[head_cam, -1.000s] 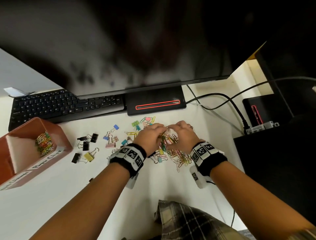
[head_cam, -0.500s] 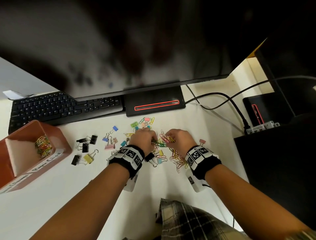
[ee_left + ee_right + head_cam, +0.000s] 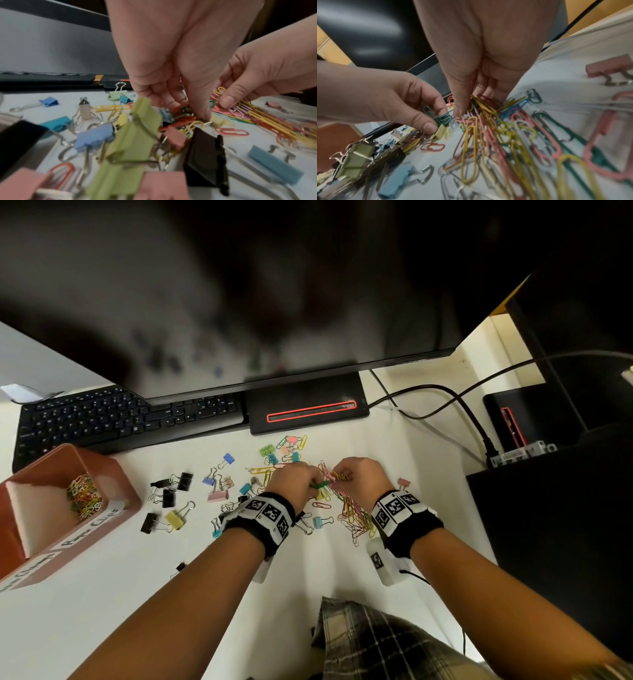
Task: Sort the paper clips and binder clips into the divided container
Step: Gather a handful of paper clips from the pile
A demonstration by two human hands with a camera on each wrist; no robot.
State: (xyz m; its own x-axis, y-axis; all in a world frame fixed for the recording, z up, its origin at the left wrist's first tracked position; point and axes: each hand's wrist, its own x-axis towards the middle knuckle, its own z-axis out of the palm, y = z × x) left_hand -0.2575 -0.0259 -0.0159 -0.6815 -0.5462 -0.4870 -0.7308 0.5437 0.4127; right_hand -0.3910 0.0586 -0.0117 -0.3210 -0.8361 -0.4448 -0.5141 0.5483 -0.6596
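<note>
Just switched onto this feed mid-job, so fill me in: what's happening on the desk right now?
A person is sorting clips at a white desk. The left hand pinches a few green paper clips, while the right hand gathers a bunch from the paper clip pile. The brown container at the left already has paper clips in one compartment. The binder clips are scattered on the desk, none visibly sorted.
</note>
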